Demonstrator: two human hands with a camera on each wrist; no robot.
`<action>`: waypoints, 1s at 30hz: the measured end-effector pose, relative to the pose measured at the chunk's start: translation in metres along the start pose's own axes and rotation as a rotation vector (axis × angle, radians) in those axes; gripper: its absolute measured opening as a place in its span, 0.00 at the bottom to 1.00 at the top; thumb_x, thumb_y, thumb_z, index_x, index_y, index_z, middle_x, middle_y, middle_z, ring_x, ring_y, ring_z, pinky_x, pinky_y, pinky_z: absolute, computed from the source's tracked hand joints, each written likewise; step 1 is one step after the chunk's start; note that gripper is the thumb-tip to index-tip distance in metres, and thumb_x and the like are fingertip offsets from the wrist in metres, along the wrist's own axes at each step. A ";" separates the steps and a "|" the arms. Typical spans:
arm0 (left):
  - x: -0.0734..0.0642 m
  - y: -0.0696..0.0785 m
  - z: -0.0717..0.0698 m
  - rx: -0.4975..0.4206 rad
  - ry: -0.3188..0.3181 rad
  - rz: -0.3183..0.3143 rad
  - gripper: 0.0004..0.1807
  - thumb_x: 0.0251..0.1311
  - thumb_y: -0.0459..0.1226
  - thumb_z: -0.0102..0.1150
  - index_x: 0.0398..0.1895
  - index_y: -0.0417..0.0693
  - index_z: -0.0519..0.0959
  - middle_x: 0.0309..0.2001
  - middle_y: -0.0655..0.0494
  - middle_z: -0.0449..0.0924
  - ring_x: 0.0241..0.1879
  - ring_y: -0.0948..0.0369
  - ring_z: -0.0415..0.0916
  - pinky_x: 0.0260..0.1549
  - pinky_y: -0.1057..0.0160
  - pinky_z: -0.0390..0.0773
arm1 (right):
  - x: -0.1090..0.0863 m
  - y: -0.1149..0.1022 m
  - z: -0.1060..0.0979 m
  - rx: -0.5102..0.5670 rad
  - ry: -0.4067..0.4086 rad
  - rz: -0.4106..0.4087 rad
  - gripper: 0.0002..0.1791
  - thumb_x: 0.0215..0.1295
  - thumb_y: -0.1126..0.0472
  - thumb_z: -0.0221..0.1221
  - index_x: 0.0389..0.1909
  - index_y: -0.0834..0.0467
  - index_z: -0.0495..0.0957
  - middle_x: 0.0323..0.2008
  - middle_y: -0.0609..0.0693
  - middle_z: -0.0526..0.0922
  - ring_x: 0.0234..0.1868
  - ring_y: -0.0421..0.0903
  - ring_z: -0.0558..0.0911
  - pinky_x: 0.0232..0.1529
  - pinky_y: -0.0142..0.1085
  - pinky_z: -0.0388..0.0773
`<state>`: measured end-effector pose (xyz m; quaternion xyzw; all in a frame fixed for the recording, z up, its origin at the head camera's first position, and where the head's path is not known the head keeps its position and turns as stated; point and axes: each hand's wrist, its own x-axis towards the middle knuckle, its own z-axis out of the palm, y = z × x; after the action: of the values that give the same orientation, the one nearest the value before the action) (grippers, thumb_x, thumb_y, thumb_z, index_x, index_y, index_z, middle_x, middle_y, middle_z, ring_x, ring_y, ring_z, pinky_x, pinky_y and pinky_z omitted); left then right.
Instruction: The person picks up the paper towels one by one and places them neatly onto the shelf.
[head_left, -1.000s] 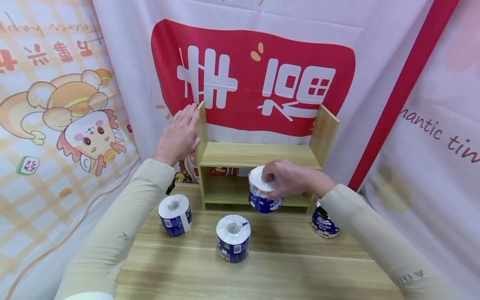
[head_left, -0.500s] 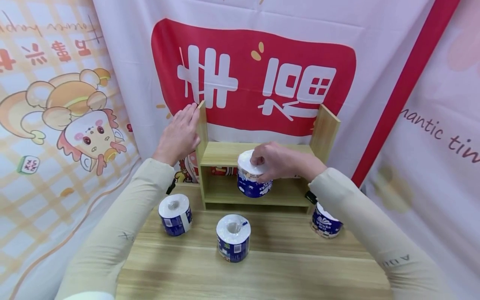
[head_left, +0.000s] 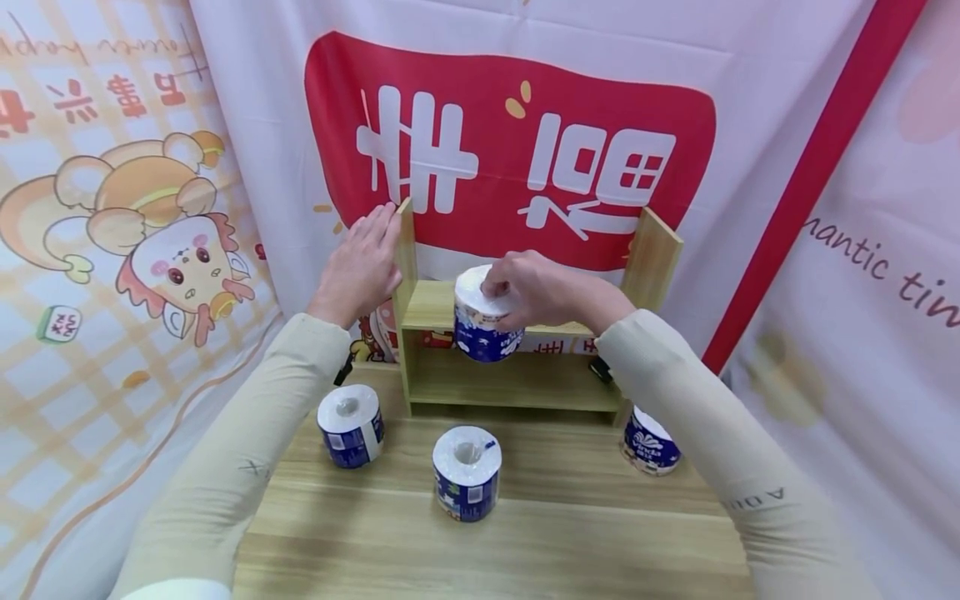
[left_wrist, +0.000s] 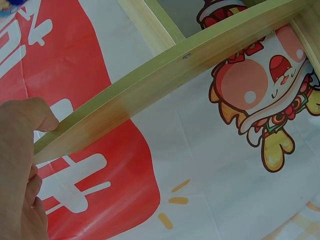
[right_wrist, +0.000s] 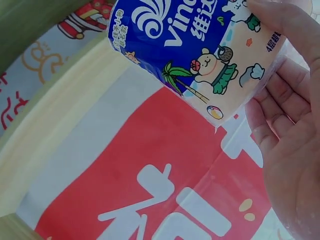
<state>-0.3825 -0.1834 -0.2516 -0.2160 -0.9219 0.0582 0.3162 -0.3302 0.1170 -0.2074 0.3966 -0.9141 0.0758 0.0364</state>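
My right hand (head_left: 543, 289) pinches a blue-and-white toilet paper roll (head_left: 483, 340) by its top, in front of the upper board of a small wooden shelf (head_left: 429, 310). Printed cartoons cover the wrapper of that toilet paper roll (right_wrist: 200, 60) in the right wrist view, where thumb and fingers hold its upper end. At the top of the shelf's left side panel (head_left: 406, 275) is my left hand (head_left: 362, 265). The left wrist view has its thumb (left_wrist: 44, 116) on one side of the panel (left_wrist: 125, 95) and curled fingers on the other.
Three more wrapped rolls stand on the wooden table (head_left: 480, 562): a left roll (head_left: 351, 437), a middle roll (head_left: 467, 492) and a right roll (head_left: 648, 446) partly behind my right sleeve. A printed cloth (head_left: 570, 75) hangs behind the shelf.
My right hand has raised the toilet paper roll and moved it leftward, from in front of the lower board to the upper one. My left hand stays on the side panel.
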 end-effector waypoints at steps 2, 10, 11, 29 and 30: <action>0.000 0.000 0.000 0.001 -0.002 0.001 0.46 0.66 0.38 0.65 0.82 0.34 0.55 0.83 0.36 0.54 0.83 0.42 0.54 0.82 0.45 0.59 | 0.004 -0.001 -0.003 -0.003 0.008 0.001 0.25 0.58 0.53 0.78 0.56 0.52 0.85 0.54 0.49 0.86 0.53 0.47 0.81 0.52 0.39 0.89; -0.001 -0.001 -0.001 -0.007 -0.006 -0.004 0.47 0.67 0.39 0.64 0.84 0.36 0.52 0.84 0.39 0.53 0.85 0.43 0.51 0.83 0.47 0.57 | 0.022 -0.006 -0.019 -0.001 0.037 0.012 0.25 0.59 0.54 0.77 0.57 0.53 0.84 0.54 0.49 0.86 0.54 0.47 0.79 0.54 0.39 0.88; -0.001 -0.001 -0.001 -0.006 -0.005 -0.004 0.46 0.68 0.39 0.64 0.84 0.36 0.53 0.84 0.39 0.54 0.85 0.43 0.51 0.83 0.47 0.57 | 0.025 -0.007 -0.020 0.002 0.039 0.013 0.24 0.59 0.54 0.77 0.57 0.53 0.84 0.54 0.49 0.86 0.54 0.46 0.79 0.54 0.39 0.87; 0.000 0.000 -0.002 -0.012 -0.022 -0.007 0.44 0.70 0.38 0.62 0.83 0.34 0.53 0.84 0.37 0.53 0.84 0.42 0.51 0.82 0.45 0.57 | 0.060 0.000 -0.007 0.050 0.083 0.071 0.31 0.63 0.55 0.75 0.67 0.54 0.81 0.62 0.52 0.84 0.61 0.48 0.77 0.61 0.43 0.86; 0.000 0.000 -0.002 -0.013 -0.022 -0.009 0.44 0.70 0.38 0.62 0.83 0.34 0.53 0.84 0.37 0.53 0.84 0.42 0.51 0.82 0.45 0.57 | 0.061 0.000 -0.006 0.052 0.082 0.076 0.31 0.63 0.56 0.75 0.67 0.54 0.80 0.63 0.53 0.83 0.61 0.49 0.77 0.61 0.44 0.86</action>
<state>-0.3815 -0.1833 -0.2495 -0.2134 -0.9267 0.0531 0.3047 -0.3720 0.0743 -0.1942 0.3588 -0.9241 0.1170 0.0605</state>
